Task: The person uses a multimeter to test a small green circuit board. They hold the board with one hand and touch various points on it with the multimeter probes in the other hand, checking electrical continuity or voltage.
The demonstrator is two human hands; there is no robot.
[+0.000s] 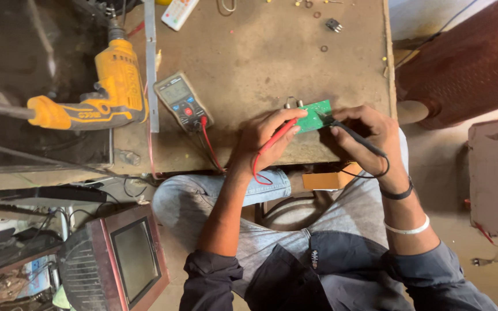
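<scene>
Head view | left hand (263,135) pinches red probe (280,135), right hand (370,129) grips black probe (350,132) | probing green board (313,115), frame centre | next, likely steady tips, glance at multimeter (183,102)

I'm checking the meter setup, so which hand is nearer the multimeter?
Left. The left hand, holding the red probe, is beside the multimeter; the right hand is farther, beyond the green board.
</scene>
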